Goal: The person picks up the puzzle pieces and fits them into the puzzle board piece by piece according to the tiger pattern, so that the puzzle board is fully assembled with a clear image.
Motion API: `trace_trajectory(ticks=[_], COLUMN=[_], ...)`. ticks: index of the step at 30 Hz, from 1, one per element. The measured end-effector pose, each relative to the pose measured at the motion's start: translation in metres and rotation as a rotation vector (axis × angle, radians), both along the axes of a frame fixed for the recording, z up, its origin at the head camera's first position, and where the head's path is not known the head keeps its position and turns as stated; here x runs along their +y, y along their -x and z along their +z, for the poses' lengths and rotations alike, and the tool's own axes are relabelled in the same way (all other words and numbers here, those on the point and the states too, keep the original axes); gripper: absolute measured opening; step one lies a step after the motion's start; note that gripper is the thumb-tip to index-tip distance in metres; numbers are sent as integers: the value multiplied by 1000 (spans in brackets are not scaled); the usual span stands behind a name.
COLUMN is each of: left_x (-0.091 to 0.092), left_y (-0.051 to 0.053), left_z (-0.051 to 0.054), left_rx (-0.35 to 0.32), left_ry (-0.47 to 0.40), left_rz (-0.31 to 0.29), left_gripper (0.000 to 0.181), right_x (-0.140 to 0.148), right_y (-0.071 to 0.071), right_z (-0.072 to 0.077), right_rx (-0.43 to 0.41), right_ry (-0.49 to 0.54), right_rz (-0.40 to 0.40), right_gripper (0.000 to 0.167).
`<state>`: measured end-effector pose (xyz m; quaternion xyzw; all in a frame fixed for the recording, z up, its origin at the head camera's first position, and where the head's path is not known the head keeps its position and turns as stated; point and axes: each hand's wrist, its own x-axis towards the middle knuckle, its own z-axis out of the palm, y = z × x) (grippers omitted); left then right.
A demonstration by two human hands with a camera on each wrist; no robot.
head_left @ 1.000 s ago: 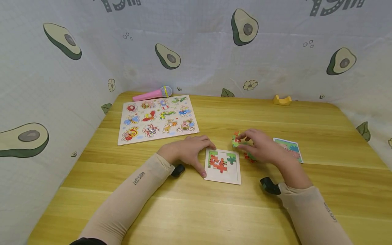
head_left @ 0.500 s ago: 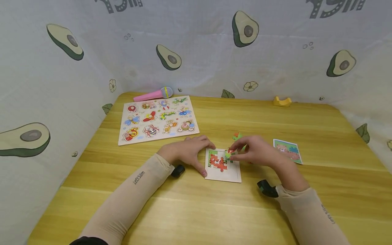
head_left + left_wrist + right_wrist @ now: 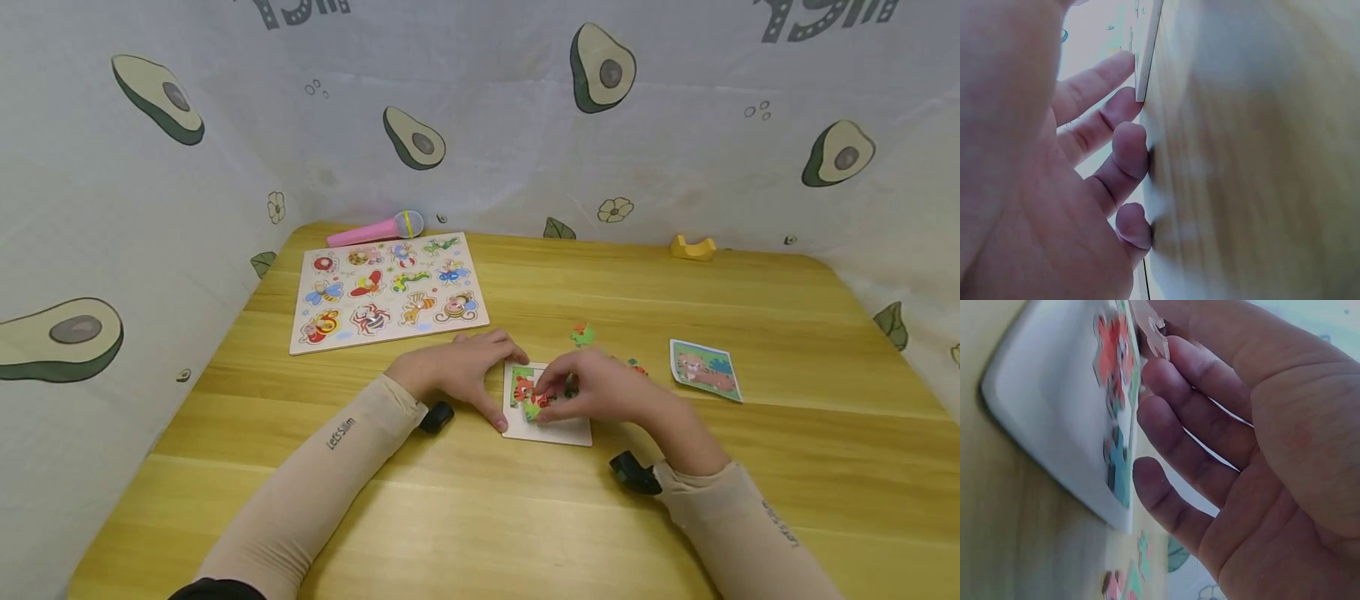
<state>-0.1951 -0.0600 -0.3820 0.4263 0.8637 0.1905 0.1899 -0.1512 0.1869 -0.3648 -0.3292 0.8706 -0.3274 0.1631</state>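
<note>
A small pale jigsaw board [image 3: 566,433] lies at the middle of the table, with several tiger pieces [image 3: 523,388] set in it. My left hand [image 3: 453,371] holds its left side, thumb near the lower corner and fingers near the upper one. In the left wrist view, fingertips [image 3: 1130,140] touch the tabletop and the board's edge [image 3: 1147,69]. My right hand [image 3: 600,385] pinches a green and red jigsaw piece [image 3: 532,411] over the board. The right wrist view shows that piece's pale underside [image 3: 1152,331]; the right hand hides part of the board.
Loose jigsaw pieces [image 3: 582,335] lie behind the board, others [image 3: 637,367] beyond the right hand. A picture card [image 3: 707,372] is further right. At the back left are a peg puzzle of insects [image 3: 420,327] and a pink microphone [image 3: 375,232]. A yellow holder [image 3: 692,247] stands back right.
My right hand has brought the jigsaw piece from beyond the board, across its upper right, to its middle left. My left hand has stayed at the board's left side.
</note>
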Motion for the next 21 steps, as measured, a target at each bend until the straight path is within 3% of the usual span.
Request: trace_trajectory(ticks=[21], left_x=[-2], left_y=[3], left_z=[0], left_rx=[-16], left_ry=[20], left_rz=[-24], left_gripper=[90], right_x=[-16], right_y=[-10], right_z=[-4], right_rx=[-33], right_ry=[-22], right_rz=[33], right_gripper=[25])
